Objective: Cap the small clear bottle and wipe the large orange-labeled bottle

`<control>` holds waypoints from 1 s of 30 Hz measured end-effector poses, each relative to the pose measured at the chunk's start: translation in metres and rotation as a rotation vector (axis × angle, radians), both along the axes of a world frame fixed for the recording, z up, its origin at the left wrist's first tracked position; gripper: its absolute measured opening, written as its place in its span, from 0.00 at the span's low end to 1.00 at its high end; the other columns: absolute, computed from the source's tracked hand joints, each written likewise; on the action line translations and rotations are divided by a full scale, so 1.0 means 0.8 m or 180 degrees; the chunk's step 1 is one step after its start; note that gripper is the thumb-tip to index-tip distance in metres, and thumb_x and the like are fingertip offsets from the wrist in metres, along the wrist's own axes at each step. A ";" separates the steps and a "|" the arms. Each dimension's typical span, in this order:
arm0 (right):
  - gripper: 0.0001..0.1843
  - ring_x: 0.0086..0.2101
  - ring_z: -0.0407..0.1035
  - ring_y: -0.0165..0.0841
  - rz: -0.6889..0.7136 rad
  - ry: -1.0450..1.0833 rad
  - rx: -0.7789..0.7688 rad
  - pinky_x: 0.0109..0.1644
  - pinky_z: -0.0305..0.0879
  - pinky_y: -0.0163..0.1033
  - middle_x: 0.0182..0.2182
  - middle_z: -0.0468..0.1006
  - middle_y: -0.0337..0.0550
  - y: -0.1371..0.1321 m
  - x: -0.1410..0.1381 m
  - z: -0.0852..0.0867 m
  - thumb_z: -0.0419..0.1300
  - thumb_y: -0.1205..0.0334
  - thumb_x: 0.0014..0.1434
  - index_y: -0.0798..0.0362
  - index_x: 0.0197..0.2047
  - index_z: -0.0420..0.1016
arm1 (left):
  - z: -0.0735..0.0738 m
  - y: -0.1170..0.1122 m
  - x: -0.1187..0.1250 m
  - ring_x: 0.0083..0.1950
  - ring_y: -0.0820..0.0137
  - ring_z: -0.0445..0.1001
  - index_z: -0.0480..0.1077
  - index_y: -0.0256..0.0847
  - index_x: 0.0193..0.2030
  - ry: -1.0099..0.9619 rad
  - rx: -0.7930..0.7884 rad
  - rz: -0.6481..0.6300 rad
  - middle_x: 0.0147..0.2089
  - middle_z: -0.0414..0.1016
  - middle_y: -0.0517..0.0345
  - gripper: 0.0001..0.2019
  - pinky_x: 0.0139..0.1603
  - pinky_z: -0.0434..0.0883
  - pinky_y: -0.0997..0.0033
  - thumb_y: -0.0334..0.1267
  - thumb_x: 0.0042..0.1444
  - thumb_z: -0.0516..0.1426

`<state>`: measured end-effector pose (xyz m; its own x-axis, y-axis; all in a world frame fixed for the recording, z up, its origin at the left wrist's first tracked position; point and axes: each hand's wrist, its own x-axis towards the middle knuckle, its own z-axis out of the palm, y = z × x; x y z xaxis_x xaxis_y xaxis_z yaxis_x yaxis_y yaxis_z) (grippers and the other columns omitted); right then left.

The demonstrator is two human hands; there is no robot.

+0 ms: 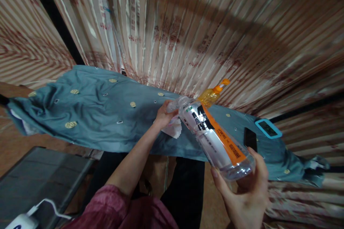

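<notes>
My right hand [248,193] grips the base of a clear plastic drink bottle [212,136] with an orange and silver label. The bottle is tilted, its uncapped-looking mouth end up and to the left. My left hand [162,116] is closed around a small clear plastic container [172,106], whose end meets the bottle's mouth; its exact kind is hard to make out. Below my left hand lies a white piece of paper or wrapper [173,128] with a jagged edge. Behind the drink bottle stands a yellow bottle with an orange spray top [211,95], partly hidden.
A teal cloth [99,114] with yellow patterns covers the narrow table. On its right lie a black phone [250,137] and a blue-framed digital timer [268,128]. Patterned curtains [174,32] hang behind. At lower left are a dark grey flat surface [45,175] and a white cable [51,204].
</notes>
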<state>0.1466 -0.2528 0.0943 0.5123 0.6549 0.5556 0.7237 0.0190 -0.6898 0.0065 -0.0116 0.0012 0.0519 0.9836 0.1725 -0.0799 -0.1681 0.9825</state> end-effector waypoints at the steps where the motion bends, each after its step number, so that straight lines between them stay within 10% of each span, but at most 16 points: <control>1: 0.53 0.44 0.76 0.43 -0.0007 0.0018 -0.0010 0.39 0.76 0.41 0.56 0.73 0.60 0.000 0.000 0.000 0.74 0.47 0.42 0.54 0.68 0.61 | 0.000 0.000 0.000 0.37 0.68 0.73 0.71 0.40 0.41 0.0023 0.0009 0.0000 0.35 0.76 0.58 0.19 0.41 0.69 0.70 0.45 0.44 0.66; 30: 0.53 0.47 0.74 0.43 0.0051 -0.0054 0.0005 0.35 0.73 0.36 0.61 0.68 0.58 0.001 0.004 0.000 0.74 0.49 0.42 0.52 0.68 0.62 | -0.001 0.000 0.000 0.38 0.67 0.75 0.71 0.40 0.43 0.0028 0.0036 0.0011 0.38 0.77 0.57 0.21 0.41 0.70 0.70 0.47 0.45 0.66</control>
<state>0.1501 -0.2523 0.0942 0.4924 0.6619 0.5651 0.7349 0.0317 -0.6775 0.0062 -0.0114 0.0002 0.0500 0.9818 0.1830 -0.0706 -0.1793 0.9813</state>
